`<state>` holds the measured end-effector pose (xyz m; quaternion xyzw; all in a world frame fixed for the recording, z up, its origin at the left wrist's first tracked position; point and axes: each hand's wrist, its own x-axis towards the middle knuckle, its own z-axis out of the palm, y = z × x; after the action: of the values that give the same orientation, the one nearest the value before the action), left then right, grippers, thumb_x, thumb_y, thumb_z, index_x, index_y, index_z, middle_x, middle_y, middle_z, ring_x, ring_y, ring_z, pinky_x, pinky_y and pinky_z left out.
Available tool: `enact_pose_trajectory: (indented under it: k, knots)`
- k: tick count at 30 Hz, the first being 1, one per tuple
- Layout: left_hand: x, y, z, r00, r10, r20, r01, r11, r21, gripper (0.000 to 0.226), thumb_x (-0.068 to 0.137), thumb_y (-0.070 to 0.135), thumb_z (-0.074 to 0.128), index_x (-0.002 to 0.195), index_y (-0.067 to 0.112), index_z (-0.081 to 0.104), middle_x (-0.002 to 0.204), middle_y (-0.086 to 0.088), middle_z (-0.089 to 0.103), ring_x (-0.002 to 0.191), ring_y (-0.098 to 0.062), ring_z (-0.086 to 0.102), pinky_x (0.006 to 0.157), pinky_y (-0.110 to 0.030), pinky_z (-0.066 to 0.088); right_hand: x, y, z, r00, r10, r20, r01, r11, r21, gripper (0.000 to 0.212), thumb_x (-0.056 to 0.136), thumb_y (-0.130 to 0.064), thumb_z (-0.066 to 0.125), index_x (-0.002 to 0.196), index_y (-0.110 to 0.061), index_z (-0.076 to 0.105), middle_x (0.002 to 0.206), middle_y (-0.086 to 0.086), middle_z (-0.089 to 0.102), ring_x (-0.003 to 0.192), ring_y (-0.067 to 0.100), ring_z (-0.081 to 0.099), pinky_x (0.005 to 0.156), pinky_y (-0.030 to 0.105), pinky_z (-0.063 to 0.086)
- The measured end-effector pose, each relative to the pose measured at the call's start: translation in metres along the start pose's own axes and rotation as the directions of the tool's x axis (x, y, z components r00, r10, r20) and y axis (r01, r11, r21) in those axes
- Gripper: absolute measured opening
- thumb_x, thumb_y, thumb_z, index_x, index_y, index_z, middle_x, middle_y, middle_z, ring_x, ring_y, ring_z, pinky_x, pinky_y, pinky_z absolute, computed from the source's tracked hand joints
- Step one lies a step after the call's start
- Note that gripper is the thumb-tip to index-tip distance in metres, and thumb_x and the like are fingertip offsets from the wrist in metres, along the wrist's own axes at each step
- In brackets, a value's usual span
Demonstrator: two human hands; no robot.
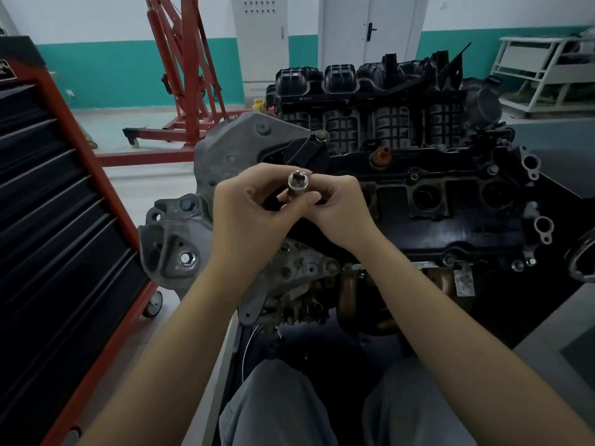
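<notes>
A shiny metal socket [298, 183] with a square drive hole facing up is held upright between both hands, above the engine [418, 188]. My left hand [248, 207] curls its fingers round the socket from the left. My right hand [335, 207] pinches its lower part from the right; whatever is under the socket is hidden by my fingers. The engine has a black valve cover with open round holes [426, 196] and a black ribbed intake manifold [370, 101] behind it. A grey metal bracket [231, 146] forms the engine's left end.
A red and black tool cabinet with drawers [58, 226] stands close on the left. A red engine hoist [186, 75] stands on the floor behind. A white frame rack [544, 69] is at the far right. My grey-trousered knees [277, 407] are at the bottom.
</notes>
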<state>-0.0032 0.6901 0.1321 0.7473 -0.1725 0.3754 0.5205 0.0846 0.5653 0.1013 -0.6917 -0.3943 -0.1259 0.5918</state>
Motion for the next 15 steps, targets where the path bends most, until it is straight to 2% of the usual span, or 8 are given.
enact_pose_trajectory:
  k: [4,7,10,13,15]
  knots:
    - [0.0001,-0.0009,0.0040,0.993,0.025,-0.116,-0.019,0.998,0.052,0.022,0.071,0.003,0.082,0.089,0.010,0.072,0.084,-0.001,0.072,0.080,-0.013,0.071,0.076,-0.025,0.056,0.0005,0.0007,0.0001,1.000,-0.023,0.011,0.023,0.999,-0.026,0.016,0.081,-0.002,0.073,0.097,0.000,0.072,0.094,0.009,0.073,0.092,0.017,0.070,0.086,0.034,0.055]
    - [0.0009,-0.0008,0.0037,0.999,-0.022,-0.045,0.019,0.998,-0.057,0.029,0.075,-0.004,0.077,0.097,0.013,0.070,0.088,0.003,0.072,0.085,-0.011,0.071,0.080,-0.024,0.055,-0.0003,-0.0003,0.0005,0.997,-0.044,0.069,0.046,0.999,-0.017,0.022,0.085,-0.002,0.068,0.106,-0.010,0.069,0.099,-0.002,0.071,0.098,0.011,0.068,0.089,0.026,0.052]
    - [0.0019,-0.0015,0.0001,0.999,-0.035,0.040,0.039,0.993,-0.111,0.032,0.075,-0.007,0.075,0.102,0.010,0.070,0.092,0.000,0.073,0.089,-0.014,0.071,0.083,-0.028,0.056,0.0001,0.0003,0.0009,0.999,-0.030,0.040,0.030,1.000,-0.001,0.025,0.083,-0.002,0.069,0.102,-0.017,0.069,0.092,-0.010,0.070,0.091,0.005,0.069,0.082,0.020,0.051]
    - [0.0019,-0.0003,0.0007,1.000,-0.017,0.013,0.018,1.000,-0.022,0.031,0.069,-0.002,0.082,0.097,0.008,0.071,0.089,-0.001,0.073,0.085,-0.012,0.071,0.080,-0.025,0.056,0.0008,0.0040,0.0008,1.000,-0.014,-0.001,0.014,1.000,-0.026,0.016,0.079,-0.002,0.073,0.093,-0.010,0.073,0.085,-0.003,0.072,0.084,0.009,0.070,0.077,0.023,0.053]
    - [0.0015,0.0000,0.0027,0.999,-0.010,-0.044,0.010,1.000,0.000,0.029,0.067,0.000,0.084,0.092,0.011,0.072,0.084,0.004,0.072,0.079,-0.007,0.070,0.075,-0.019,0.055,0.0008,0.0046,0.0004,1.000,-0.023,-0.007,0.022,0.999,-0.032,0.015,0.079,-0.004,0.074,0.095,-0.005,0.073,0.089,0.003,0.073,0.086,0.012,0.070,0.079,0.029,0.056]
